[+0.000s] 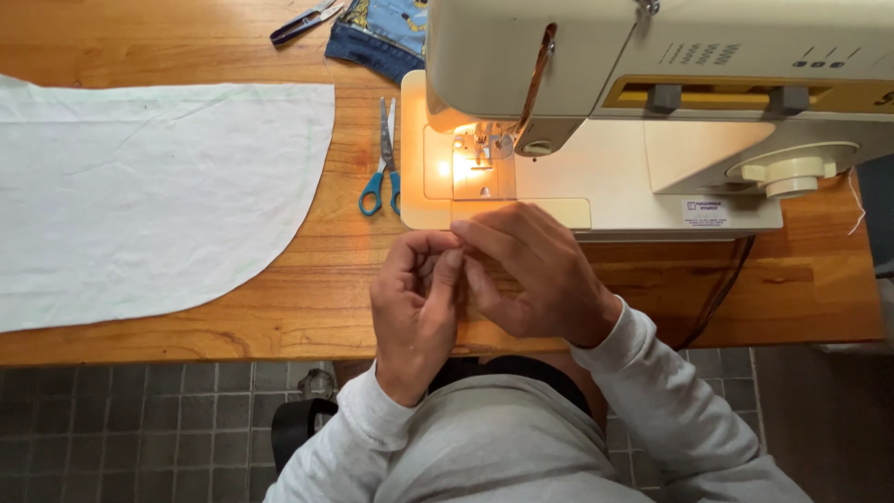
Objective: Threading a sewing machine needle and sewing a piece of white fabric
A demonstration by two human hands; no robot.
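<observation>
My left hand (414,303) and my right hand (535,270) meet over the front edge of the wooden table (801,279), just in front of the cream sewing machine (652,56). The fingertips of both hands are pinched together and touch each other. Whatever small thing may lie between them is too small to make out. The machine's lamp lights the needle area (481,149), a short way beyond my fingers. Grey sleeves cover both arms.
Blue-handled scissors (382,168) lie left of the machine. A large curved piece of white cloth (140,186) covers the table's left side. A denim piece (382,37) and a dark-handled tool (303,20) sit at the back. A dark cable (717,289) hangs off the front edge.
</observation>
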